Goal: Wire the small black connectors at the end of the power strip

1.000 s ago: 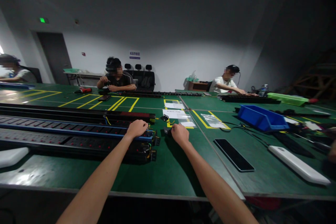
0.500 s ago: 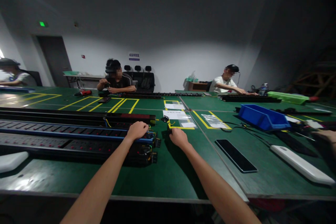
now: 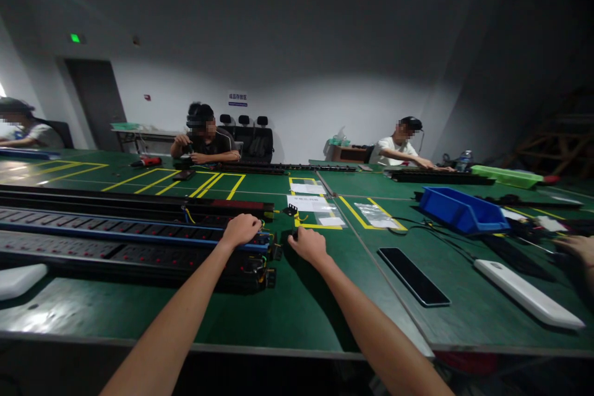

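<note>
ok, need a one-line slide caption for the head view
Left hand rests on stacked black power strips; right hand beside their wired end on green table.

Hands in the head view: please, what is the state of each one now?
Left hand: curled, resting on the end of the power strip.
Right hand: closed, knuckles up on the green table; what it holds cannot be told.

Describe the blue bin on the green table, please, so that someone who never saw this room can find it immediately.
Start from the big green table with yellow tape lines and look to its right half, beyond the black phone lying flat. The blue bin stands there, an open rectangular plastic tray. It is the only bright blue container; the tray behind it is green.
</note>
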### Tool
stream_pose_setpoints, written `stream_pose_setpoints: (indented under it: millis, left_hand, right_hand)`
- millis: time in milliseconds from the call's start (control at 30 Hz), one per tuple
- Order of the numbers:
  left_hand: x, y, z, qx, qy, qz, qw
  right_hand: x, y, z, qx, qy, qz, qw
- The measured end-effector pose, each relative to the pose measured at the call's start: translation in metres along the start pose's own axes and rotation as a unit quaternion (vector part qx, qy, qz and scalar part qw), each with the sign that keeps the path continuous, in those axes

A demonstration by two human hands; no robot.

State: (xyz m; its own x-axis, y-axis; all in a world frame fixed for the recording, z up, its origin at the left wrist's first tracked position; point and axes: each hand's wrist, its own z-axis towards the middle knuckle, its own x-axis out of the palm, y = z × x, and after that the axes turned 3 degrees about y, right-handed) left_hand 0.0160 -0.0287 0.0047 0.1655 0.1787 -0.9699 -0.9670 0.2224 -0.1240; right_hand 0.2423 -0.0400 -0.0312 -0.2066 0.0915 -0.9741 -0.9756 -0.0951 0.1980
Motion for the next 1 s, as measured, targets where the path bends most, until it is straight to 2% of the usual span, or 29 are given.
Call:
stream_pose_setpoints:
  millis: [333, 1000]
  left_hand:
    - [0.0009, -0.0003, 0.0005, -0.002, -0.003, -0.002, 1.0]
    - [0.0019, 0.0016, 0.0015, -0.002, 0.004, -0.001, 1.0]
  right_hand:
    - [0.0044, -0.006, 0.0016, -0.046, 0.015, -0.02, 0.999]
    - [0.0033, -0.007, 0.0007, -0.06, 0.028, -0.026, 0.997]
